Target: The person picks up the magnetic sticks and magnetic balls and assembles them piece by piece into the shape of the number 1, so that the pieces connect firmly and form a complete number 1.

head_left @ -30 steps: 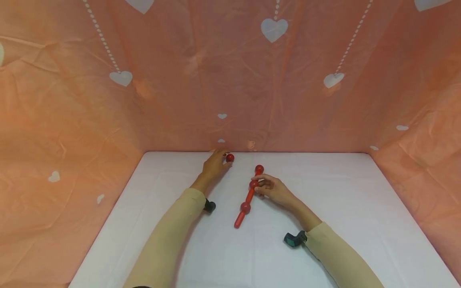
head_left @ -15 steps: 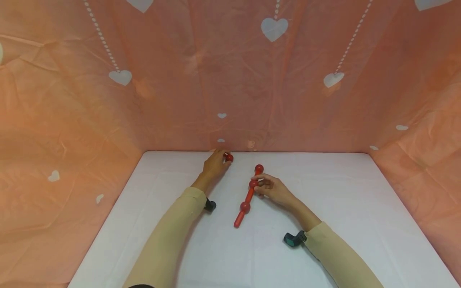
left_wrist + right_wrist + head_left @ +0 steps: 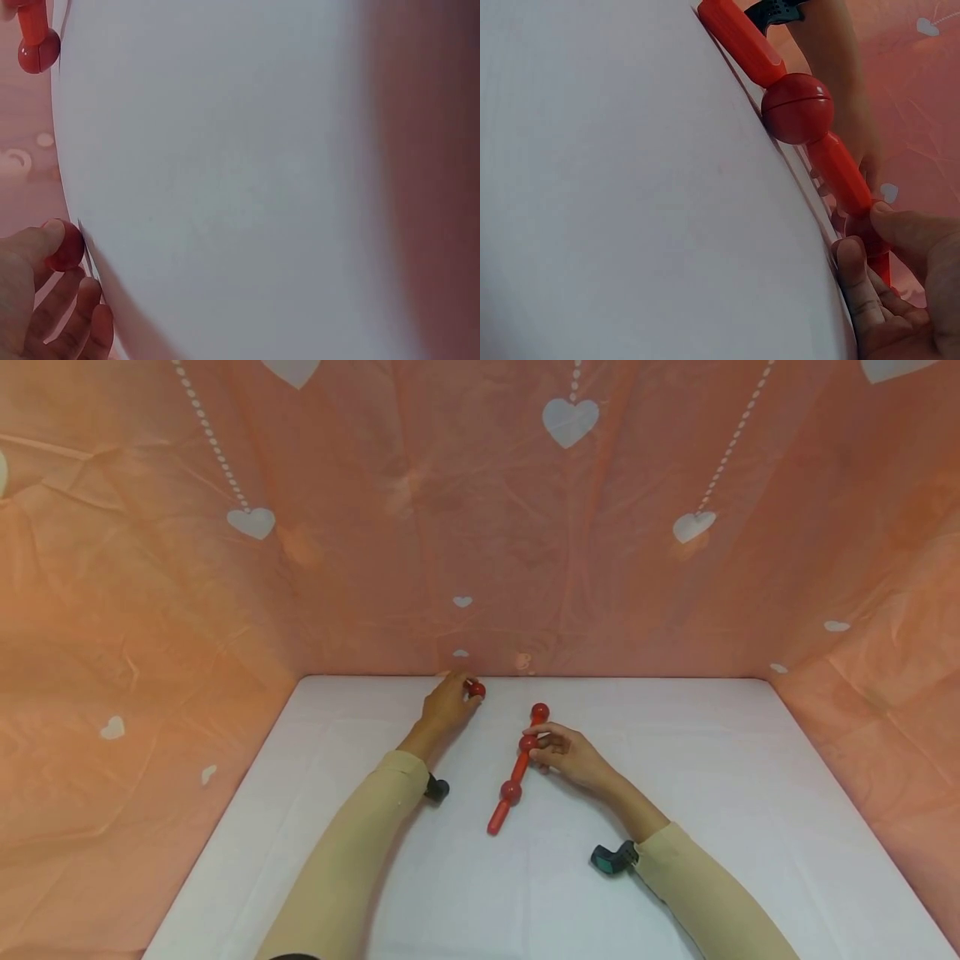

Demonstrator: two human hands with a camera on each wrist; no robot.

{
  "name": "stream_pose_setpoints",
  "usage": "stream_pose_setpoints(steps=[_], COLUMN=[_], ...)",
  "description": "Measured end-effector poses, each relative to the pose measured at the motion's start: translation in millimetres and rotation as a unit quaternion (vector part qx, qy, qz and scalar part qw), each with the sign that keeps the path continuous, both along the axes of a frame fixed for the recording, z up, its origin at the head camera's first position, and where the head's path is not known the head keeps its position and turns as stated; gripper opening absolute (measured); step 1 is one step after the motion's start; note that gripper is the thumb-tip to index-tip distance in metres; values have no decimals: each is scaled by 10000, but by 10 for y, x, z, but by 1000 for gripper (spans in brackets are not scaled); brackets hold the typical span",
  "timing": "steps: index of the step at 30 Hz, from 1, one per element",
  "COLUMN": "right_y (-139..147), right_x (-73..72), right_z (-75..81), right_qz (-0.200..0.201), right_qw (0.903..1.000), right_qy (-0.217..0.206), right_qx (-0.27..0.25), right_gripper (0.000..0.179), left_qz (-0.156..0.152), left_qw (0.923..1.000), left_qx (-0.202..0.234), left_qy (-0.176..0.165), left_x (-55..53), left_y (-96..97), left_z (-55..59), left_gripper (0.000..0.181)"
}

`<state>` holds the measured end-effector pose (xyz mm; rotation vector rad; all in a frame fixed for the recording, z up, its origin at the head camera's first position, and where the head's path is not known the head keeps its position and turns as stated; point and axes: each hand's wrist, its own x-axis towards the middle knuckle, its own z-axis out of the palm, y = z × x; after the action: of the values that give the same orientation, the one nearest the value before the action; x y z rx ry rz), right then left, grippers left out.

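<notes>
At the far edge of the white table, my left hand (image 3: 447,703) holds a dark red ball (image 3: 66,246) between thumb and fingers. A chain of red balls joined by orange-red rods lies slantwise on the table to its right. The chain has a ball (image 3: 540,712) at the far end, two more along it and a bare rod (image 3: 498,818) at the near end. My right hand (image 3: 573,758) pinches its middle ball (image 3: 528,744) with thumb and fingers. The near ball (image 3: 798,109) of the chain shows a seam in the right wrist view, and the fingers partly hide the middle ball.
An orange cloth backdrop (image 3: 487,552) with white hearts rises behind the white table (image 3: 675,735) and along both sides. Dark wrist cameras sit at the left cuff (image 3: 437,789) and the right cuff (image 3: 615,858); both sleeves are tan.
The ball in my left hand has shifted slightly left, closer into the fingers. My right hand and the chain have stayed where they were.
</notes>
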<state>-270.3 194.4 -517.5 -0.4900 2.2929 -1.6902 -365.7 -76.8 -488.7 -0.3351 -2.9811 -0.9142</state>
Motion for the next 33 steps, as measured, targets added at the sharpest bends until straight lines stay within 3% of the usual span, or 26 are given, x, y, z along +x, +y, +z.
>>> stream_pose_setpoints(steps=[7,19,33], right_y=[-12,-10,-17], right_x=[4,12,21], right_z=[10,31,31], right_qz=[6,0,-63], right_qw=[10000,10000,9999], right_qy=[26,14,65], right_qx=[10,2,122], right_gripper=[40,40,39], left_qz=[-22,-213,-490], left_qw=[10000,9997,9979], left_qx=[10,134,413], left_qy=[-57,41,-32], left_x=[36,190,349], left_y=[-52,-174,-255], left_z=[12,100,93], left_gripper=[37,31,37])
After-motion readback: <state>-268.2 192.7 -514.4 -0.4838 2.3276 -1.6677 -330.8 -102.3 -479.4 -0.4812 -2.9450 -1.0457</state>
